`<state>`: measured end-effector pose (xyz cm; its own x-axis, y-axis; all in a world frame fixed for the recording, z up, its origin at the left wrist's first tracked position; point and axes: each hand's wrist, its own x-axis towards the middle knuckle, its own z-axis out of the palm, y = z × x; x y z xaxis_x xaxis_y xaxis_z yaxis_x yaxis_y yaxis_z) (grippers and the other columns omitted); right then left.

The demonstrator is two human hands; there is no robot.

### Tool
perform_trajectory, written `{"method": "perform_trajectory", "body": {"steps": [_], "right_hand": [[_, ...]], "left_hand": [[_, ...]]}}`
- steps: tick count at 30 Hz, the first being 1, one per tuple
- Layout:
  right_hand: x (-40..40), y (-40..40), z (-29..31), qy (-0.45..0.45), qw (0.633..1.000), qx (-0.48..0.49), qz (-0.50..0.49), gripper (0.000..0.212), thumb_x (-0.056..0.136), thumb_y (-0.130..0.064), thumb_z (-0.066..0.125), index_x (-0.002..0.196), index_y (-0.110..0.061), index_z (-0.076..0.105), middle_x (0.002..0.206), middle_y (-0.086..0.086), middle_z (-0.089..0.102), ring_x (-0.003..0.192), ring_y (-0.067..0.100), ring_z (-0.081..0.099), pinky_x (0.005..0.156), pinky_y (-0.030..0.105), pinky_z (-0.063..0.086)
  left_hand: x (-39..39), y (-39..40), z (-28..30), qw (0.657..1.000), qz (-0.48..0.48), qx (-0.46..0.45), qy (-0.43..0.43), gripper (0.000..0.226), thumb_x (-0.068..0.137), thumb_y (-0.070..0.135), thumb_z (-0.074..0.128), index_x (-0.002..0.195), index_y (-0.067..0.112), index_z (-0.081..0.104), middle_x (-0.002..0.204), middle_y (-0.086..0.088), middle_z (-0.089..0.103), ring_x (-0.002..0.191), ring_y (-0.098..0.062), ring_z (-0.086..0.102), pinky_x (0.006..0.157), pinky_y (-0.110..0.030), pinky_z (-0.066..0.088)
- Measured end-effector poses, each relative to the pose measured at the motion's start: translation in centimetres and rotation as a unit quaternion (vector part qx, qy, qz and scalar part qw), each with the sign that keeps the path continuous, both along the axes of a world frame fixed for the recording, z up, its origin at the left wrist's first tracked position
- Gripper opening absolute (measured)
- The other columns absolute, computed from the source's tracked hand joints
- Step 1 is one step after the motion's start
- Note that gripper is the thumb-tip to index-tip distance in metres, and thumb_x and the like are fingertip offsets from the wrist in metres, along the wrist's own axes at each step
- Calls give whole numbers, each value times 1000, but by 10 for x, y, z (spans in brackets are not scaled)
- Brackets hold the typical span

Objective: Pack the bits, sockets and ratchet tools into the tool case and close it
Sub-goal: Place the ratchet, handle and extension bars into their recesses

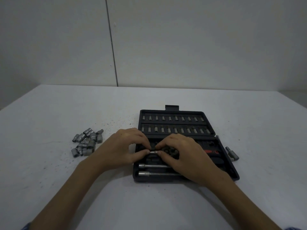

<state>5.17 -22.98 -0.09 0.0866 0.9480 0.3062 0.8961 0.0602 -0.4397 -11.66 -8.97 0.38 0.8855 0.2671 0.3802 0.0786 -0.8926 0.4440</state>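
Note:
The black tool case (pixel 230 173) lies open on the table, its lid half holding two rows of silver bits (pixel 172 124). My left hand (pixel 126 146) and my right hand (pixel 184 155) meet over the tray half. Together their thumbs and fingertips pinch a short silver metal piece (pixel 153 152) at its two ends, low over a slot. Two long silver extension bars (pixel 154 170) sit in the tray's front slots. A red and black handle (pixel 214 152) shows behind my right hand. Loose silver sockets (pixel 87 141) lie in a heap to the left of the case.
Two silver adapters (pixel 232 154) lie on the table just right of the case. The white table (pixel 66 180) carries dark specks around the sockets. A grey wall rises behind the table's far edge.

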Motion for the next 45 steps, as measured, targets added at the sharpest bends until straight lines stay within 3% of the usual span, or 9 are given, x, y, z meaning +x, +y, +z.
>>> {"method": "perform_trajectory", "body": {"steps": [8,18,24,27,33,40,45], "right_hand": [[7,-10,6,-4,999,-4,-35,23,90,-41,57,110,-32,63,103,-18,61,97,0,52,86,26,47],[33,-36,11,-28,987,10,-160,21,90,-32,57,110,-30,63,100,-13,63,93,6,55,82,23,46],[63,-45,15,-10,970,8,-242,17,88,-26,58,103,-27,66,94,-9,67,85,9,61,75,30,51],[76,-45,18,-2,962,-12,-272,15,88,-25,58,100,-24,67,90,-5,69,84,12,62,73,34,52],[97,-41,17,-14,942,-60,-329,19,91,-21,56,105,-16,67,94,3,71,84,18,63,64,25,42],[108,-37,11,-6,927,-88,-365,24,88,-31,63,100,-12,69,93,5,71,86,23,64,70,29,49],[107,-36,12,0,928,-61,-367,18,82,-23,69,93,-9,74,88,11,72,83,27,67,73,32,54]], "left_hand": [[21,-16,4,1000,23,11,4,38,84,45,46,98,20,70,95,11,69,92,-5,59,79,-31,52],[74,-54,3,999,46,23,19,28,92,34,52,117,22,58,114,9,60,107,-7,48,90,-27,42],[111,-75,2,999,38,29,23,37,93,33,50,126,17,51,126,2,55,117,-15,44,96,-30,39],[128,-81,3,999,28,26,35,36,93,32,50,125,15,52,126,0,54,117,-17,45,94,-31,40],[154,-85,0,997,30,44,51,33,93,31,49,118,10,55,122,-4,56,113,-21,47,92,-36,42],[161,-87,-9,998,30,36,48,32,95,30,45,117,10,55,118,-5,57,111,-21,47,89,-37,43],[161,-87,-12,998,30,31,35,31,95,30,45,116,9,56,117,-6,58,110,-22,48,89,-36,42]]}}
